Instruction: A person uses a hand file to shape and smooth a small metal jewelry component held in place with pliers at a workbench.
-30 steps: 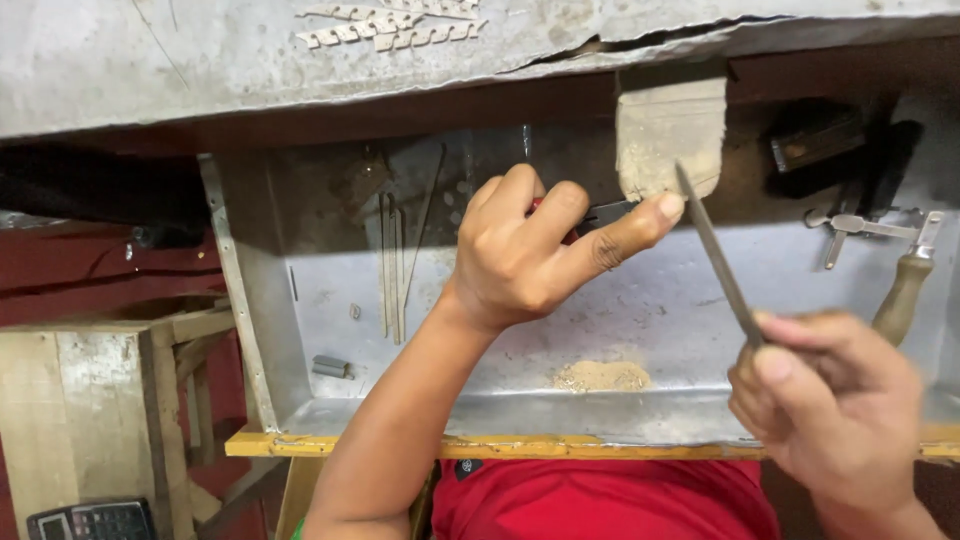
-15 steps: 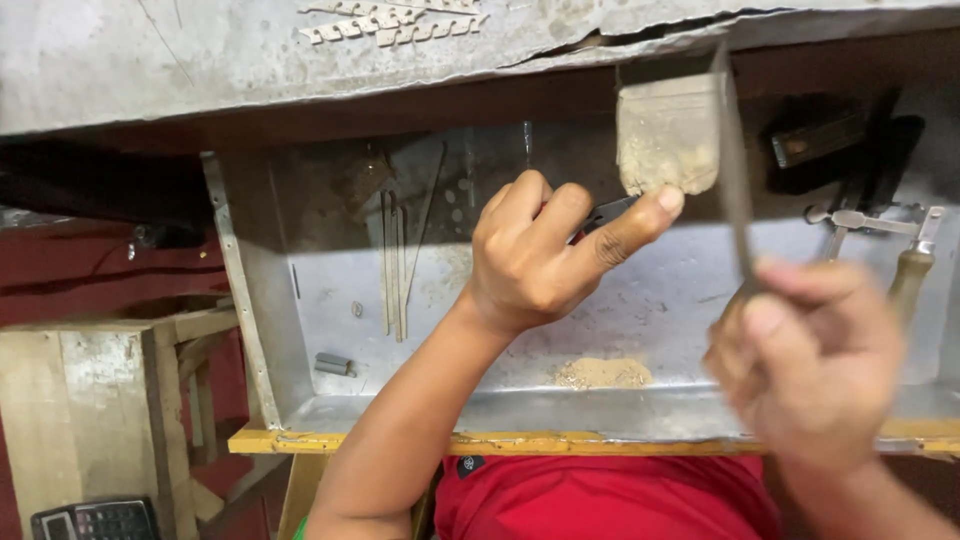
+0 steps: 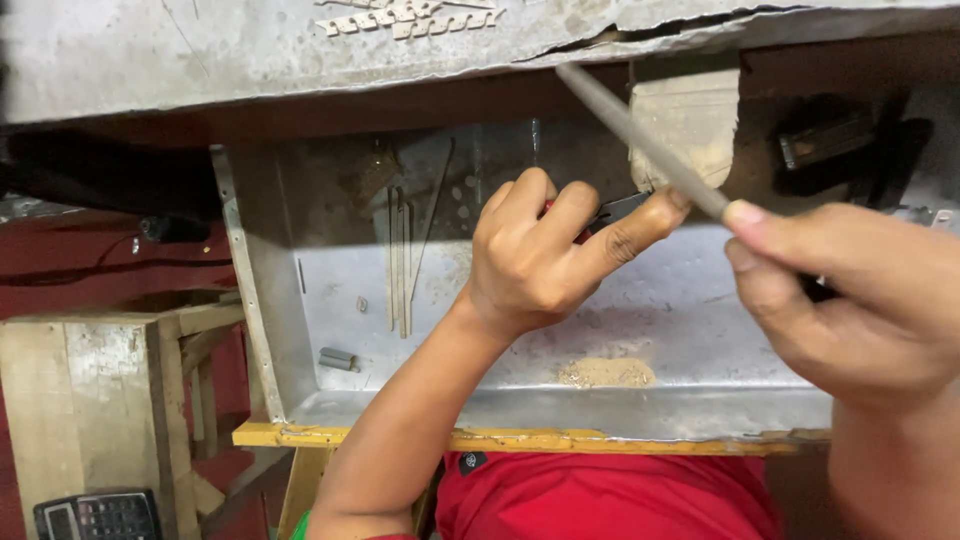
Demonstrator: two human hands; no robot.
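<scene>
My left hand (image 3: 545,258) is closed around a red-handled tool whose dark jaws (image 3: 618,209) poke out beside my index finger; it hovers over a metal-lined drawer (image 3: 700,330). My right hand (image 3: 850,300) grips a long grey metal file (image 3: 640,135), which slants up and to the left, its lower part resting against the tip of my left index finger. What the jaws clamp is too small to make out. A wooden bench peg (image 3: 690,115) juts out just behind the file.
A small pile of filings (image 3: 605,373) lies in the drawer, with thin metal strips (image 3: 400,260) and a small cylinder (image 3: 338,358) at its left. Dark tools (image 3: 830,140) sit at the upper right. A wooden stool (image 3: 100,400) and a calculator (image 3: 100,515) stand at the left.
My right hand has risen and swung the file from pointing upright to slanting up-left across the peg, against my left index finger. My left hand stayed in place.
</scene>
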